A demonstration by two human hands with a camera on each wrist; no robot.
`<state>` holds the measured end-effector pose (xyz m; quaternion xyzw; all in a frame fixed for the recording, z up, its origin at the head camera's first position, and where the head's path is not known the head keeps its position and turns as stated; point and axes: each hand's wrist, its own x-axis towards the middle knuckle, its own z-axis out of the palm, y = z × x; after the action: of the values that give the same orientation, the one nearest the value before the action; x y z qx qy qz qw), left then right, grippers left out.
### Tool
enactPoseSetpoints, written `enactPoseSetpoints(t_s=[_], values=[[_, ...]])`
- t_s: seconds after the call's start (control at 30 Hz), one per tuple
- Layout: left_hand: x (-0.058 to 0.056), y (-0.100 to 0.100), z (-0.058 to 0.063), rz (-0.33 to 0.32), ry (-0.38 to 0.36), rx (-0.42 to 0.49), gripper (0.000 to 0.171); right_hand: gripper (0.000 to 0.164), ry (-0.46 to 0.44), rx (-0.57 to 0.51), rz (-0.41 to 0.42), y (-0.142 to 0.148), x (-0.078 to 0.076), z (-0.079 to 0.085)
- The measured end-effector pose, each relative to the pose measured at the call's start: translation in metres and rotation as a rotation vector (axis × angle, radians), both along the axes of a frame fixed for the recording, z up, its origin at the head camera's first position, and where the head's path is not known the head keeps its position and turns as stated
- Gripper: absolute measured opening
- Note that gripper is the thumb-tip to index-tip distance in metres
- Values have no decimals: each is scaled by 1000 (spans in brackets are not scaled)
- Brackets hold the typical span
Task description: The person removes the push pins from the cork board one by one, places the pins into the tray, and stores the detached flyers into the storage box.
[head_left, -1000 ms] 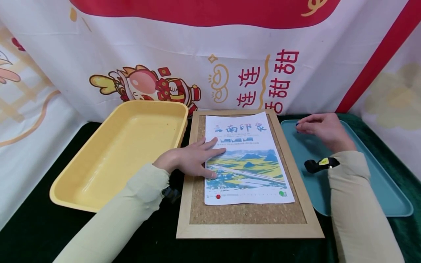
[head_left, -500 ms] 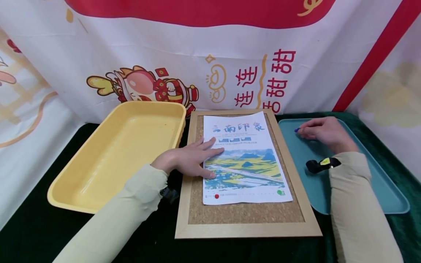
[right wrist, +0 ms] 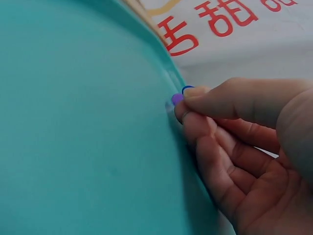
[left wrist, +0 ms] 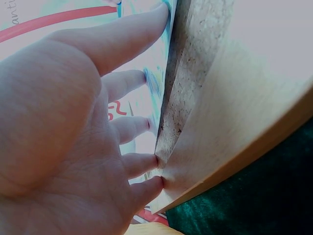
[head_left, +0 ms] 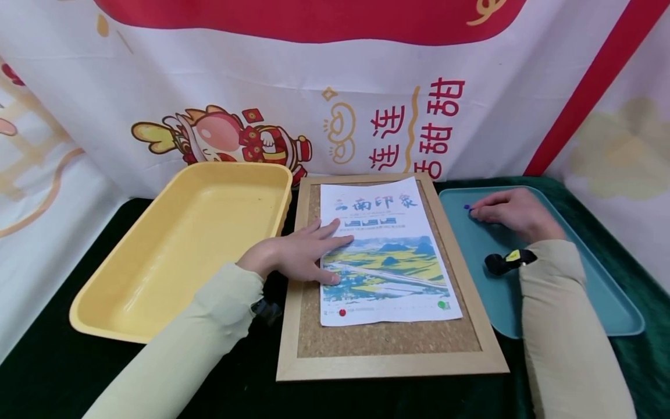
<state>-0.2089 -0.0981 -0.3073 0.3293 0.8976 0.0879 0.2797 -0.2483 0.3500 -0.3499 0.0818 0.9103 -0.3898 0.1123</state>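
My left hand [head_left: 303, 253] lies with fingers spread on a printed landscape sheet [head_left: 387, 273], pressing its left side. Beneath the sheet is a wood-framed cork board [head_left: 387, 347]; in the left wrist view the fingertips touch the paper and the board's edge. A red pushpin [head_left: 342, 312] and a green pushpin [head_left: 442, 305] sit at the sheet's lower corners. Over the blue-green tray [head_left: 502, 302] my right hand [head_left: 515, 215] pinches a small blue pushpin [right wrist: 187, 89] between thumb and finger. A purple pushpin head [right wrist: 177, 99] shows right at those fingertips.
A deep yellow tray [head_left: 183, 244] stands left of the board, close to the left forearm. Dark green cloth [head_left: 419, 401] covers the table. A white printed backdrop [head_left: 251, 64] rises just behind the board and trays.
My right hand has come down slightly toward the tray, and the purple head now shows beside its fingertips. The left hand stays on the sheet. The whole view has shifted a little.
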Motion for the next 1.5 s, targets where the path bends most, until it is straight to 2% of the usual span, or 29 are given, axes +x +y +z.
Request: enactPoseSetpoints(t_s=[0.67,1.5], values=[[0,-1,0,8,2,6,85,49,-2,-12,8,-5,2,-3],[0,0,-1,14,-3,-5,85,52,12,21,24,-4,3,-5]])
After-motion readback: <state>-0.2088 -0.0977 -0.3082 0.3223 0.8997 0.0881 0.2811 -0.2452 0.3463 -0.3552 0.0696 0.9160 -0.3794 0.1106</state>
